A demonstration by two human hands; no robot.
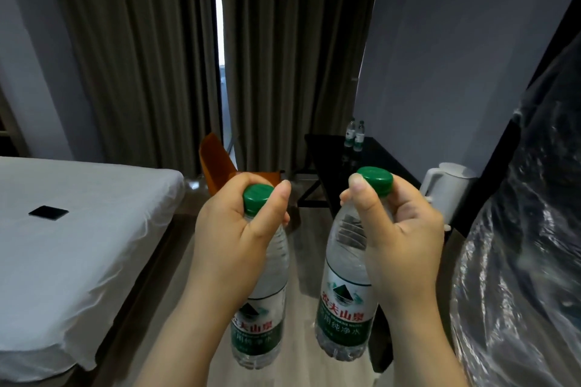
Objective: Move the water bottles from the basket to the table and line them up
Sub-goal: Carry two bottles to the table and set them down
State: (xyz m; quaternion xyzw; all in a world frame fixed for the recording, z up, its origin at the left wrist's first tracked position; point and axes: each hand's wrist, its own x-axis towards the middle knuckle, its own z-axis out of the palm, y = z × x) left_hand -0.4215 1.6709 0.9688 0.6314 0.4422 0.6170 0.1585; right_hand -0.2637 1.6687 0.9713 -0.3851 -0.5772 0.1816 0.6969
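Each hand — left hand, right hand — grips an upright green-capped clear plastic water bottle by the neck; the black table, two bottles already standing, lies ahead-right, nearer the right.

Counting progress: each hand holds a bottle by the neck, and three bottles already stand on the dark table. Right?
Only two standing bottles are on the table, not three, as the head view shows. The left hand holds the left bottle and the right hand the right bottle, each by the neck.
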